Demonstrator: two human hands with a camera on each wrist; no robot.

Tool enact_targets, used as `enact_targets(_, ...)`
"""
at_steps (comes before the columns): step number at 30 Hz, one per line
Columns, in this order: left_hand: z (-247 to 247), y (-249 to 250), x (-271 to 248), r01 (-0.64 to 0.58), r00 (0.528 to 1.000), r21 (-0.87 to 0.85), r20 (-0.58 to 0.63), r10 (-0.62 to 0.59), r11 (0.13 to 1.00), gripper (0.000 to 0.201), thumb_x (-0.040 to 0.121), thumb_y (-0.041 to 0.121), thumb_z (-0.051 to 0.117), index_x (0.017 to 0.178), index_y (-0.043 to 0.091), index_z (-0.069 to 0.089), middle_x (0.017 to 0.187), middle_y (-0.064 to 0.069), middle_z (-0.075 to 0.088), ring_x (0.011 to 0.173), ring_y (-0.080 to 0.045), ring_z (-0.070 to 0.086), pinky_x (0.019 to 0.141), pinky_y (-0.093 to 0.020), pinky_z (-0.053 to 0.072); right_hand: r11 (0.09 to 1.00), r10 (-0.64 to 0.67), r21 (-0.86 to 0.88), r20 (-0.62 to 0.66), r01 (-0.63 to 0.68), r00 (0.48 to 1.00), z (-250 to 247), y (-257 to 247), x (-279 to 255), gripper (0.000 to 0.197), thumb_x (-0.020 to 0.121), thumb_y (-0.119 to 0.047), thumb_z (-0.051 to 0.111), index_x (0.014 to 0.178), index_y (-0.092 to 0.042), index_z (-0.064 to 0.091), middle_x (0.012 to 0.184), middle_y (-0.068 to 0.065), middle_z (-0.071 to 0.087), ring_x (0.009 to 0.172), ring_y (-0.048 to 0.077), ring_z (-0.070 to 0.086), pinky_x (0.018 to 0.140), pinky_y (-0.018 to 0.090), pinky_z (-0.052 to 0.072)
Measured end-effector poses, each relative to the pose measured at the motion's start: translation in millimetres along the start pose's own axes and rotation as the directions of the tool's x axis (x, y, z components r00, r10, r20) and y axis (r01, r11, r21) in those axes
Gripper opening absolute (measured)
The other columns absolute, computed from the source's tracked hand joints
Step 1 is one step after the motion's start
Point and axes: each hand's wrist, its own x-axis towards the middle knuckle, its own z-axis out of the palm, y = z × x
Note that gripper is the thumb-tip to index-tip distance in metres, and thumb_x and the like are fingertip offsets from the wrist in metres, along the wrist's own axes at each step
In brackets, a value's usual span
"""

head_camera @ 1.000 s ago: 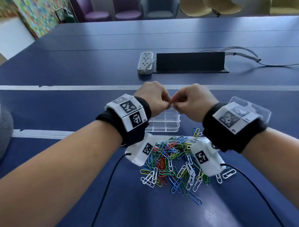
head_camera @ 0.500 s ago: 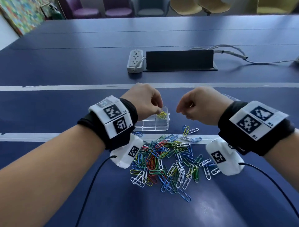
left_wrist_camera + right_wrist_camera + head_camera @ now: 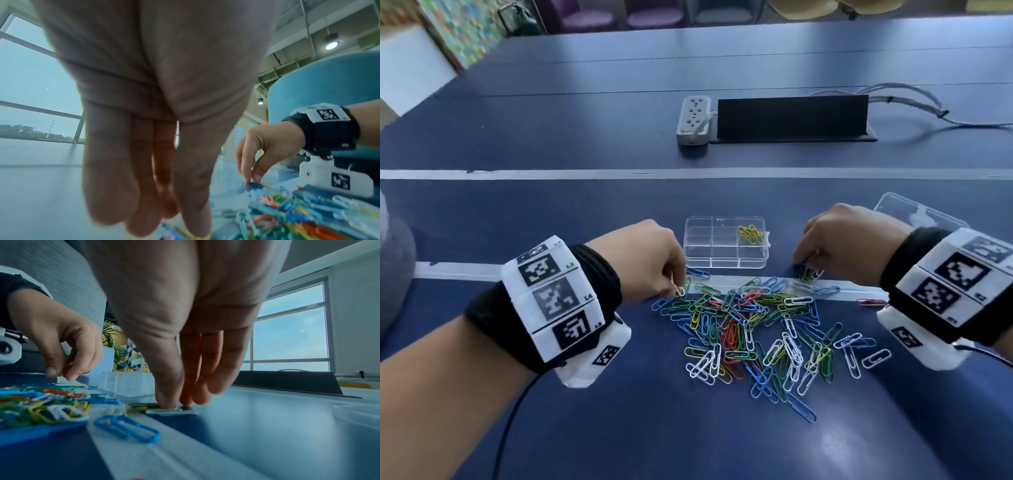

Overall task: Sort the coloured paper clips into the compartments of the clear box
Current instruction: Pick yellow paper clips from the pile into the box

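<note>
The clear box (image 3: 722,260) stands just beyond the pile of coloured paper clips (image 3: 750,329). Its far right compartment holds a few yellow clips (image 3: 750,231); the other compartments look empty. My left hand (image 3: 677,289) is at the pile's far left corner and pinches a yellow clip (image 3: 680,291) that tilts up off the table. Its fingertips (image 3: 193,224) point straight down in the left wrist view. My right hand (image 3: 806,270) is at the pile's far right corner. There its thumb and forefinger (image 3: 176,404) close on a yellow clip (image 3: 141,406) that lies against a white clip (image 3: 170,412).
The box's clear lid (image 3: 914,212) lies behind my right wrist. A lone red clip (image 3: 871,302) sits right of the pile. Farther back are a power strip (image 3: 693,118), a black cable flap (image 3: 791,116) and cables (image 3: 914,99).
Both hands came down from above the box to the pile's far edge. The left hand left yellow clips in the box and now pinches another; the right hand moved right and down.
</note>
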Motion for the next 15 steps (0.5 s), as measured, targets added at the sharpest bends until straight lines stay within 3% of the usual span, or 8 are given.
enact_targets(5,6,-10,4,-0.017,1.000,0.043,-0.007,0.018,0.999,0.020,0.078,0.017,0.073,0.096,0.025,0.074,0.072,0.008,0.059,0.074,-0.014,0.058,0.075,-0.024,0.048,1.000,-0.009,-0.027,0.011,0.009,1.000,-3,-3,-6,0.021,0.083,-0.018,0.055,0.090,-0.026,0.074,0.094,-0.003,0.068,0.091,0.024,0.062,0.082,0.036,0.053)
enact_targets(7,9,-12,6,-0.039,0.999,0.062,-0.021,0.040,0.997,0.017,0.078,0.019,0.071,0.093,0.025,0.075,0.075,0.006,0.059,0.075,-0.015,0.057,0.077,-0.028,0.051,1.000,-0.010,-0.023,0.019,0.011,1.000,-3,-5,-7,0.014,0.082,-0.019,0.056,0.084,-0.021,0.070,0.087,-0.002,0.065,0.085,0.022,0.057,0.082,0.035,0.052)
enact_targets(10,9,-13,7,-0.053,0.998,0.078,-0.020,0.054,0.996,0.006,0.078,0.022,0.072,0.083,0.023,0.074,0.075,0.005,0.061,0.074,-0.016,0.058,0.073,-0.027,0.050,1.000,-0.007,0.019,0.053,0.006,0.999,-6,-6,-9,0.012,0.079,-0.020,0.060,0.069,-0.026,0.057,0.073,-0.006,0.057,0.075,0.018,0.050,0.077,0.032,0.050)
enact_targets(15,6,-14,4,-0.050,0.998,0.016,-0.039,0.051,0.999,0.004,0.074,0.018,0.076,0.072,0.017,0.073,0.071,0.000,0.071,0.066,-0.011,0.061,0.065,-0.023,0.047,0.989,-0.001,0.145,0.019,-0.001,1.000,-12,-3,-16,0.016,0.075,-0.015,0.065,0.065,-0.027,0.060,0.056,-0.012,0.053,0.060,0.010,0.051,0.068,0.021,0.045)
